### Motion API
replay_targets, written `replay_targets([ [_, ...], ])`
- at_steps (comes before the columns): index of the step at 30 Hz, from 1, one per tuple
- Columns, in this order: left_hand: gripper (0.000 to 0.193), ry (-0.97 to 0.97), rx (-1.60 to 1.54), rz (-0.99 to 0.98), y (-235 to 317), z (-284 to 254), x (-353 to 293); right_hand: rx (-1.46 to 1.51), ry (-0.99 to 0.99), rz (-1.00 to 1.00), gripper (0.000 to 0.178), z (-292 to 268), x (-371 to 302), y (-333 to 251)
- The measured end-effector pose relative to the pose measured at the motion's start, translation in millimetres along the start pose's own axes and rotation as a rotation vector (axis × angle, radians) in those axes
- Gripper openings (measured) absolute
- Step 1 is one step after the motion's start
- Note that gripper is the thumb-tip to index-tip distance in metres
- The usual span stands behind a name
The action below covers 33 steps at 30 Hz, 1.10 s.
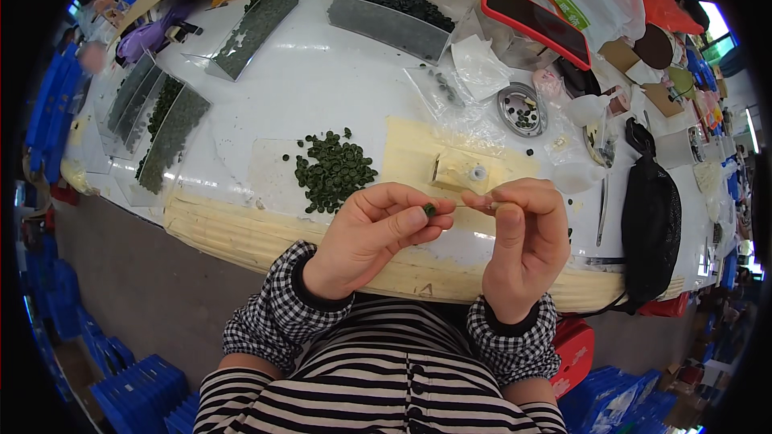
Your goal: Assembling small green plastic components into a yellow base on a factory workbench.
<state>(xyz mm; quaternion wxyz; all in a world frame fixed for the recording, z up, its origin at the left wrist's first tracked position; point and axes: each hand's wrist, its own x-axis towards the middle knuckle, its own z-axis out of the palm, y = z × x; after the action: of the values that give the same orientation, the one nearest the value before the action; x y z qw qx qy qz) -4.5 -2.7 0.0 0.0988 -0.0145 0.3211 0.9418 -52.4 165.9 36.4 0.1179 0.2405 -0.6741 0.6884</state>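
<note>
Her left hand (374, 229) pinches one small green bead (429, 210), the right hand (523, 233) clenches a thin pick (482, 204) toward it, while a heap of beads (331, 170) waits on the surface (322, 80).

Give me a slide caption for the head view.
Left hand pinches a green bead; right hand holds a thin tool to it.

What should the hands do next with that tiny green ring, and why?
Probably bring the right hand a touch closer so its thin pin meets the small green ring. The left hand pinches the ring facing the pin, and only a small gap separates them.
</note>
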Motion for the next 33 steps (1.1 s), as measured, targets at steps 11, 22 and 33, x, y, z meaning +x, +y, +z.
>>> replay_targets([
  [11,0.022,0.200,0.679,0.517,-5.8,10.7,-3.3,-0.801,-0.063,-0.272,0.015,-15.2,21.7,14.2],
  [22,0.020,0.170,0.744,0.536,-3.3,11.7,-5.1,-0.536,-0.242,-0.226,0.036,-10.5,-8.0,-5.7],
  [33,0.022,0.132,0.769,0.562,-3.5,8.9,-3.4,-0.317,-0.305,-0.128,0.037,-5.6,-15.9,4.6],
])
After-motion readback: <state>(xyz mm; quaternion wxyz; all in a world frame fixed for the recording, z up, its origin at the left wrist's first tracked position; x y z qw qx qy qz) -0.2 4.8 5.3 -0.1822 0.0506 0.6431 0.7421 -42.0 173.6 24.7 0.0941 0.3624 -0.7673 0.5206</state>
